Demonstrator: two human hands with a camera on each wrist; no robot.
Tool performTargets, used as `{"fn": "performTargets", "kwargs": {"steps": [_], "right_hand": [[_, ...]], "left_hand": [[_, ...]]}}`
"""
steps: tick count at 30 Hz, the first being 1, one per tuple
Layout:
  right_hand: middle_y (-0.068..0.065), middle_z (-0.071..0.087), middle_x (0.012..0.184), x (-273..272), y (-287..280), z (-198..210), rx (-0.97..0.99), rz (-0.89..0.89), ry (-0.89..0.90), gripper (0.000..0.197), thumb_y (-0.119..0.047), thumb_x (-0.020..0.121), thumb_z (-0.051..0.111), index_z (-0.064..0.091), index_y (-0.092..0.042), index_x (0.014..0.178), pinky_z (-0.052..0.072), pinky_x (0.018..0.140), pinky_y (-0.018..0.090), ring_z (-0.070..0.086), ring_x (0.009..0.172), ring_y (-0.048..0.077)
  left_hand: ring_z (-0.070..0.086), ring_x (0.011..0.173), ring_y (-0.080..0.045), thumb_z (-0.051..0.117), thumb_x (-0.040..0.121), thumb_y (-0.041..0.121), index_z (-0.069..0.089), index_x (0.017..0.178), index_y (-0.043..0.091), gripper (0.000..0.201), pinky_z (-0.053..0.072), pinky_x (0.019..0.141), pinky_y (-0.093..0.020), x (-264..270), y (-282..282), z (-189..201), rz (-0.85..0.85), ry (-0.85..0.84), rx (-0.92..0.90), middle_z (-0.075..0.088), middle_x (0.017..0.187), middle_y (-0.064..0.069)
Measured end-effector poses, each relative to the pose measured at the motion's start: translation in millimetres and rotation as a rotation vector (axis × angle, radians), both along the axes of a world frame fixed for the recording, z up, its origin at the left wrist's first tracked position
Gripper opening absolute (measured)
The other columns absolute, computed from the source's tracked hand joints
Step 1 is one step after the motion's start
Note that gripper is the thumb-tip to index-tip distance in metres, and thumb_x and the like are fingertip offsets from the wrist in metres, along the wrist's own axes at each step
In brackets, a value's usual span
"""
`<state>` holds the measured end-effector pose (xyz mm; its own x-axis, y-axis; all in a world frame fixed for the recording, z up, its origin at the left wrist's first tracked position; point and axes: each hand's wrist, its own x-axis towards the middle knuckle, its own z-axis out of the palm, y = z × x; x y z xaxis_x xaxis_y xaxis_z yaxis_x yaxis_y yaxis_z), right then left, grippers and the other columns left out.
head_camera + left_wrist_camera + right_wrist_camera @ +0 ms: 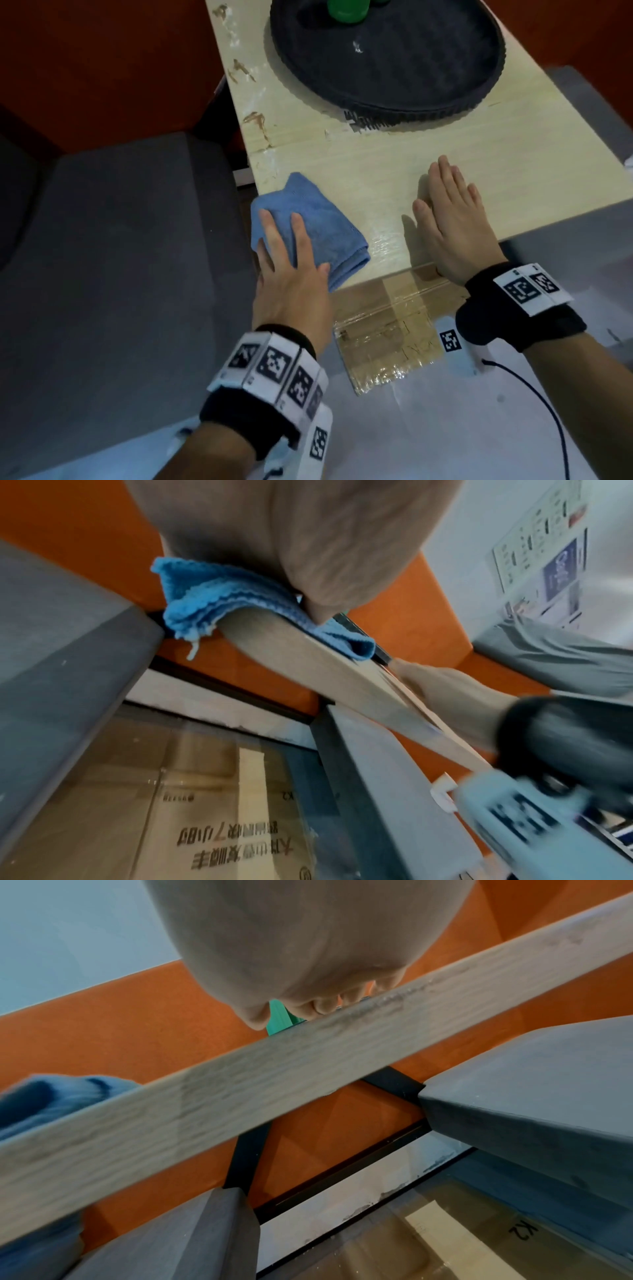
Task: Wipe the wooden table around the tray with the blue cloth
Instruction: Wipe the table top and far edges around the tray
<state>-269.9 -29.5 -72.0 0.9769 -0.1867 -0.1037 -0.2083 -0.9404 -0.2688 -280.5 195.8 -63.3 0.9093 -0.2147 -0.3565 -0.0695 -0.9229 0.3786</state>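
At the near left corner of the wooden table (pixel 445 164): folded blue cloth (pixel 318 219), partly over the edge, pressed down under the left hand (pixel 291 274), fingers straight and slightly spread, wrist below the table edge. Just to the right, right hand (pixel 452 222) flat on bare wood, fingers straight and together, holding nothing. Farther back, round dark tray (pixel 428 99), well apart from both hands.

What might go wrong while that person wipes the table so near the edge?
The blue cloth overhangs the near left corner of the wooden table; under the left hand it might slip off. Wiping toward the black tray could nudge it and tip the green object standing in it.
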Motion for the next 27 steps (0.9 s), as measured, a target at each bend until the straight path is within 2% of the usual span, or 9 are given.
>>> {"fn": "performTargets", "kwargs": {"steps": [9, 11, 13, 15, 19, 21, 23, 25, 27], "right_hand": [[0.003, -0.006, 0.161, -4.0, 0.6, 3.2, 0.025, -0.025, -0.016, 0.067, -0.046, 0.096, 0.011, -0.001, -0.011, 0.153, -0.003, 0.12, 0.039, -0.006, 0.148, 0.017], [0.003, -0.006, 0.161, -5.1, 0.6, 5.4, 0.038, -0.018, -0.019, 0.068, -0.047, 0.095, 0.011, -0.001, -0.012, 0.153, -0.004, 0.119, 0.038, -0.007, 0.148, 0.016], [0.002, -0.006, 0.161, -8.6, 3.9, 5.7, 0.047, 0.01, -0.027, 0.068, -0.047, 0.096, 0.01, -0.001, -0.012, 0.153, -0.004, 0.119, 0.038, -0.007, 0.148, 0.015], [0.0, -0.006, 0.161, -9.8, 9.5, 4.5, 0.066, 0.03, -0.028, 0.067, -0.047, 0.096, 0.01, -0.002, -0.013, 0.153, -0.004, 0.12, 0.037, -0.007, 0.148, 0.013], [0.0, -0.005, 0.161, -7.9, 21.2, -0.2, 0.089, 0.02, -0.025, 0.069, -0.049, 0.095, 0.009, -0.001, -0.013, 0.153, -0.003, 0.119, 0.035, -0.006, 0.148, 0.013], [0.001, -0.004, 0.161, -4.4, 25.1, -0.9, 0.092, 0.02, -0.026, 0.07, -0.049, 0.094, 0.009, -0.001, -0.013, 0.153, -0.003, 0.119, 0.034, -0.006, 0.148, 0.014], [0.001, -0.003, 0.161, -1.5, 27.2, -0.5, 0.085, 0.017, -0.035, 0.07, -0.049, 0.094, 0.009, 0.0, -0.013, 0.153, -0.002, 0.12, 0.035, -0.005, 0.148, 0.014], [0.002, -0.003, 0.162, 2.0, 27.7, 0.9, 0.09, 0.013, -0.051, 0.07, -0.049, 0.094, 0.01, 0.001, -0.012, 0.153, -0.001, 0.12, 0.037, -0.004, 0.148, 0.015], [0.003, -0.004, 0.161, 4.3, 26.2, 2.5, 0.095, 0.01, -0.052, 0.069, -0.048, 0.095, 0.011, 0.001, -0.012, 0.153, -0.001, 0.12, 0.038, -0.005, 0.148, 0.016]], "left_hand": [[-0.002, 0.144, -0.044, 0.019, 0.099, 0.041, -0.014, 0.15, 0.012, 0.067, 0.02, 0.116, -0.047, -10.3, -4.4, -10.1, -0.017, -0.115, 0.057, -0.022, 0.155, -0.02], [0.008, 0.142, -0.05, 0.034, 0.095, 0.035, -0.002, 0.151, 0.009, 0.072, 0.028, 0.111, -0.051, -25.9, -2.6, -7.8, -0.053, -0.151, 0.091, -0.006, 0.157, -0.025], [0.004, 0.141, -0.052, 0.048, 0.09, 0.023, -0.005, 0.151, 0.01, 0.081, 0.026, 0.112, -0.052, -31.4, -3.2, -8.3, -0.086, -0.146, 0.139, -0.009, 0.156, -0.024], [-0.012, 0.141, -0.05, 0.043, 0.093, 0.022, -0.019, 0.148, 0.013, 0.084, 0.012, 0.116, -0.052, -28.9, -3.7, -8.4, -0.113, -0.121, 0.153, -0.026, 0.153, -0.021], [-0.023, 0.141, -0.042, 0.017, 0.087, 0.051, -0.019, 0.148, 0.021, 0.077, -0.003, 0.117, -0.054, -24.3, 8.2, -2.8, -0.177, -0.116, 0.083, -0.03, 0.153, -0.013], [-0.016, 0.144, -0.037, 0.011, 0.087, 0.055, 0.004, 0.15, 0.026, 0.07, 0.007, 0.118, -0.055, -12.9, 7.7, 2.2, -0.109, -0.109, -0.042, -0.016, 0.158, -0.007], [-0.003, 0.144, -0.037, 0.024, 0.092, 0.055, 0.031, 0.135, 0.026, 0.053, 0.029, 0.11, -0.056, 6.6, -2.3, 5.3, 0.016, -0.142, -0.172, 0.002, 0.155, -0.008], [0.001, 0.143, -0.04, 0.031, 0.094, 0.05, 0.034, 0.127, 0.023, 0.044, 0.037, 0.106, -0.054, 21.1, -10.8, -2.3, 0.063, -0.153, -0.112, 0.002, 0.156, -0.012], [-0.004, 0.144, -0.044, 0.016, 0.094, 0.05, 0.025, 0.139, 0.019, 0.056, 0.027, 0.113, -0.054, 18.6, -13.8, -12.7, 0.019, -0.157, 0.001, 0.001, 0.157, -0.018]]}}
